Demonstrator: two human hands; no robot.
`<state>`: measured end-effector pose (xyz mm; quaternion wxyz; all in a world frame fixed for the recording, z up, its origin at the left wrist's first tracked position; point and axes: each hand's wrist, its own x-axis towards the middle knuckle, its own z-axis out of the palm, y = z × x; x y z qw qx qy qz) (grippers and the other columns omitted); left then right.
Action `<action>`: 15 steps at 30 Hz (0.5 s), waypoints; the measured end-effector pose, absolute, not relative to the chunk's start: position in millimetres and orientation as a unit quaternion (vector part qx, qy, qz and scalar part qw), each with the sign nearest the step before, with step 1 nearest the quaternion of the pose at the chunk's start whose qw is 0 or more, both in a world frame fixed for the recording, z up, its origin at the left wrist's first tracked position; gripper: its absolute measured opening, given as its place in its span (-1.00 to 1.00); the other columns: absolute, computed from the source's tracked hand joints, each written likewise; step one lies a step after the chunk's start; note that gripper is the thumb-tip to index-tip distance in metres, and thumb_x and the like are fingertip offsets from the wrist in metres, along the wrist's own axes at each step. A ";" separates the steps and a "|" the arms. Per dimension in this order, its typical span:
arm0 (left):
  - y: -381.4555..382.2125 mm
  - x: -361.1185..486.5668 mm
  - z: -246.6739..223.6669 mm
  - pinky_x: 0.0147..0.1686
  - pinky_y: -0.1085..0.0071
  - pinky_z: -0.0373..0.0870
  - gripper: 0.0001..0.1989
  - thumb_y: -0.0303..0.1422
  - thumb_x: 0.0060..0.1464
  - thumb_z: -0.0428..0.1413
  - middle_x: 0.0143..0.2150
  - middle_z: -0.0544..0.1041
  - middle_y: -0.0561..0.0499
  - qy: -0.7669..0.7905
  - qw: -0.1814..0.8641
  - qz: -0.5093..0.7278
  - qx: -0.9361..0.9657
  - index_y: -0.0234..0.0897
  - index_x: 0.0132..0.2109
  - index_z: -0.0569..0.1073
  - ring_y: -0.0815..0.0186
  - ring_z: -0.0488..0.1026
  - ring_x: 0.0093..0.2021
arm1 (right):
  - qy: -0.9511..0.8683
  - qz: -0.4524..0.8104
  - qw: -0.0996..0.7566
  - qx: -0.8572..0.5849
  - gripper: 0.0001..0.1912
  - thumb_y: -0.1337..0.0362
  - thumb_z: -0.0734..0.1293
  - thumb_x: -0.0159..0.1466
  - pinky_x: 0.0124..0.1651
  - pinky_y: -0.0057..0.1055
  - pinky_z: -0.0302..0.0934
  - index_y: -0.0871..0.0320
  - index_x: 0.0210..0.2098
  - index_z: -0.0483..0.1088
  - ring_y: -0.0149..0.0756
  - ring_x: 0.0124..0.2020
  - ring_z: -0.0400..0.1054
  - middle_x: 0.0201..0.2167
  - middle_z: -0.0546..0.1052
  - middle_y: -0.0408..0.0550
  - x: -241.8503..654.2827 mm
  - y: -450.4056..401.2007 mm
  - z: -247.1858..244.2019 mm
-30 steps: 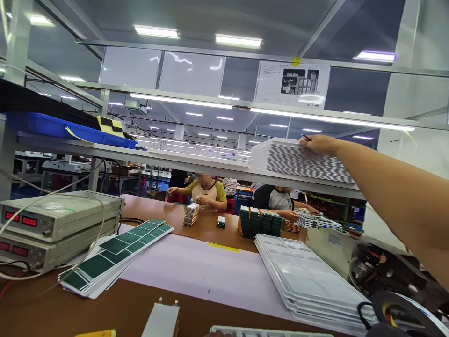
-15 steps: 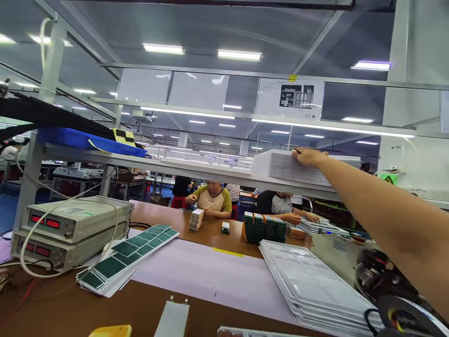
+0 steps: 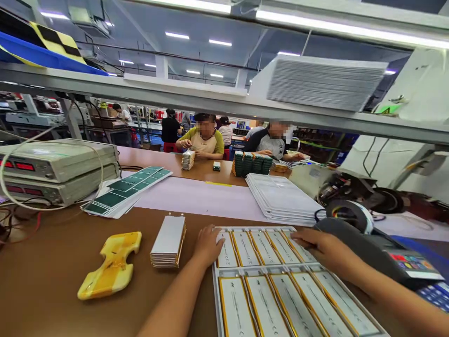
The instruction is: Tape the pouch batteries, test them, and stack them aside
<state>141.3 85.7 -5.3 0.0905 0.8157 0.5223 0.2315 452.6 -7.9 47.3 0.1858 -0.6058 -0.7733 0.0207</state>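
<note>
A white plastic tray (image 3: 214, 299) lies in front of me, with flat pouch battery cells (image 3: 268, 299) in two rows. The cells have white printed faces and yellow taped edges. At the tray's far left corner, my left hand (image 3: 209, 244) curls its fingers over the rim. My right hand (image 3: 322, 245) is closed at the far right corner, its fingertips bent over the rim and partly hidden. Left of the tray stands a neat stack of plain white cells (image 3: 169, 238), metal tabs pointing away from me.
A yellow taped block (image 3: 111, 267) lies at left, before green-printed sheets (image 3: 129, 189) and two power supplies (image 3: 56, 173). White trays (image 3: 284, 199) are stacked behind; a black machine (image 3: 379, 248) stands right. Thin white sheets (image 3: 326, 84) fill the overhead shelf. Two people sit opposite.
My right hand has come down from the white stack on the shelf to the tray's right corner. The view has tilted downward, bringing the tray and my left hand into sight.
</note>
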 end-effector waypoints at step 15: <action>86.5 140.0 7.6 0.11 0.37 0.05 -0.59 -0.42 0.12 -0.26 0.17 0.22 -0.10 0.561 0.056 0.159 0.811 -0.38 0.02 0.33 0.31 0.14 0.15 | -0.553 0.092 0.119 -0.819 -0.61 0.37 0.01 0.18 -0.23 -0.24 0.21 0.18 -0.18 0.40 -0.10 -0.22 0.36 -0.17 0.37 0.10 491.2 -77.2 -48.7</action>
